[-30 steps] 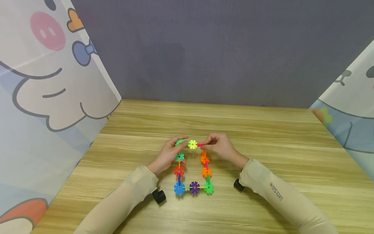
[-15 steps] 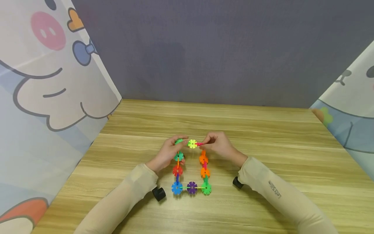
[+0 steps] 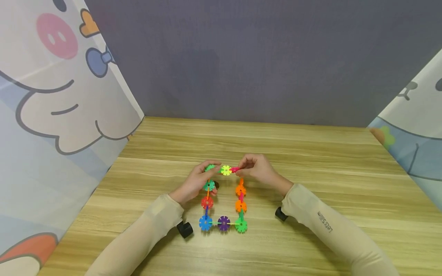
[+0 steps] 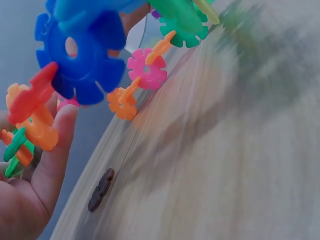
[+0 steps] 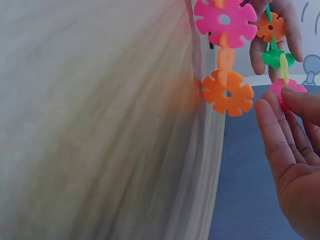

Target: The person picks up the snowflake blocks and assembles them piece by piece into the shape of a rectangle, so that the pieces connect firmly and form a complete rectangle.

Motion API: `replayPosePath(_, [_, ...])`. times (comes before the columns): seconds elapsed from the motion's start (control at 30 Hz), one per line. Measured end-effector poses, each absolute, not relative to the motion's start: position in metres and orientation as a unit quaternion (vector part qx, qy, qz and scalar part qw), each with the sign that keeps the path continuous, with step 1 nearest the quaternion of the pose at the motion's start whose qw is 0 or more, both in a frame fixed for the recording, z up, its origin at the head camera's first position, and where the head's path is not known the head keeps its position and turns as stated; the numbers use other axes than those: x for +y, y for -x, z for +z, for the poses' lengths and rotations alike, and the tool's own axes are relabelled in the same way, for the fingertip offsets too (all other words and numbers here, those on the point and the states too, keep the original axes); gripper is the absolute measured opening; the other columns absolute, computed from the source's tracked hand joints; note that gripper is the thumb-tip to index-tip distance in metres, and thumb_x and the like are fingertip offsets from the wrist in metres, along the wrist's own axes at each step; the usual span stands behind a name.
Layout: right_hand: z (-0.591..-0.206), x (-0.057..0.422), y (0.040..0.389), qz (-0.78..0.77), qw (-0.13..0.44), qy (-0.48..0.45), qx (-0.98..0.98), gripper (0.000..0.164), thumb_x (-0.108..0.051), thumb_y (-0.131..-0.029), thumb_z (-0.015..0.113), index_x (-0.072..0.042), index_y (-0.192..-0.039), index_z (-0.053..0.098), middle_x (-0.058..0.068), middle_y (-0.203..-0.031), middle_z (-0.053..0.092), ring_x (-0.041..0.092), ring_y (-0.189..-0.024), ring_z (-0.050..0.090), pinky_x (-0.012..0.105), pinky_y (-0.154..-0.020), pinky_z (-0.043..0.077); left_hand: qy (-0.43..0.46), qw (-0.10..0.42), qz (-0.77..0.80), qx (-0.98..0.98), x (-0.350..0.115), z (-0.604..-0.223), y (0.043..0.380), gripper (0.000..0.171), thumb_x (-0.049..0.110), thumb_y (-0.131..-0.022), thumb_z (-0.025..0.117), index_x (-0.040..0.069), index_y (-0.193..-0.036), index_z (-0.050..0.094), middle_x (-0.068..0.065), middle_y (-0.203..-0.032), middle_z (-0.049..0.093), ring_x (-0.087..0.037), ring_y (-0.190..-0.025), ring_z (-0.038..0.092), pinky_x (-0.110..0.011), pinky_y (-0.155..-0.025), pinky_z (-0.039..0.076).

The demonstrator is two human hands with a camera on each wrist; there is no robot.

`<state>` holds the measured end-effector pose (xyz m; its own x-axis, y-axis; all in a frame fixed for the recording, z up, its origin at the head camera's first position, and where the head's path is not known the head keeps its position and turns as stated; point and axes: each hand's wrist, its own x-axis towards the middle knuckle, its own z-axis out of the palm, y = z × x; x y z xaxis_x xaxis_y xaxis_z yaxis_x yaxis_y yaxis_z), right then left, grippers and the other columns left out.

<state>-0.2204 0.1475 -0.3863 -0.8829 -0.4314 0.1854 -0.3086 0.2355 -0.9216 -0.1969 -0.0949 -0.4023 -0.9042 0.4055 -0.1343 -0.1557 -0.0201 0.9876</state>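
A chain of notched plastic snowflake discs, slotted edge to edge, forms a nearly closed four-sided frame. On its near side are a blue disc (image 3: pixel 205 222), a purple disc (image 3: pixel 223 223) and a green disc (image 3: pixel 241 225). My left hand (image 3: pixel 195 182) holds the far left corner, fingers around a green disc (image 3: pixel 209 168). The far side runs through a yellow disc (image 3: pixel 226 170) to a pink disc (image 3: pixel 235 170), pinched between thumb and fingers of my right hand (image 3: pixel 259 170). Just below it the right side ends in an orange disc (image 5: pixel 228 93), apart from the pink one.
A dark brown piece (image 4: pixel 101 190) lies on the wooden table (image 3: pixel 310 165) near my left hand. A grey panel (image 3: pixel 241 61) rises behind the table, with cartoon-printed sheets at both sides. Black wrist cameras sit under both sleeves.
The frame's near side has shifted slightly left and toward me. In my right fingers the pink disc has turned and shows more of its face. Both hands keep their hold.
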Motion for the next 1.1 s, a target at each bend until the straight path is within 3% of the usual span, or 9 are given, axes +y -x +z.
replayPosePath(0.23, [-0.383, 0.146, 0.221, -0.596, 0.080, 0.219, 0.768, 0.013, 0.010, -0.081, 0.076, 0.011, -0.090, 0.068, 0.016, -0.082, 0.070, 0.019, -0.070, 0.069, 0.036, -0.067, 0.061, -0.086, 0.202, 0.714, 0.665, -0.096, -0.401, 0.195, 0.045, 0.026, -0.107, 0.049, 0.000, -0.144, 0.044, -0.025, -0.144, 0.043, -0.013, -0.049, 0.063, -0.030, -0.053, 0.059])
replayPosePath(0.83, [-0.380, 0.148, 0.232, -0.546, 0.106, 0.210, 0.804, 0.024, 0.002, -0.078, 0.081, 0.009, -0.099, 0.069, 0.010, -0.086, 0.071, 0.020, -0.076, 0.068, 0.031, -0.069, 0.059, -0.077, 0.189, 0.716, 0.668, -0.110, -0.405, 0.193, 0.043, 0.025, -0.107, 0.049, 0.000, -0.142, 0.045, -0.024, -0.145, 0.042, -0.016, -0.050, 0.064, -0.032, -0.052, 0.059])
replayPosePath(1.1, [-0.382, 0.134, 0.236, -0.568, 0.165, 0.211, 0.778, 0.024, 0.010, -0.081, 0.075, 0.014, -0.103, 0.065, 0.015, -0.088, 0.069, 0.019, -0.075, 0.067, 0.040, -0.071, 0.062, -0.084, 0.190, 0.711, 0.672, -0.119, -0.405, 0.192, 0.045, 0.025, -0.106, 0.050, 0.000, -0.143, 0.045, -0.024, -0.146, 0.041, -0.017, -0.049, 0.064, -0.033, -0.052, 0.059])
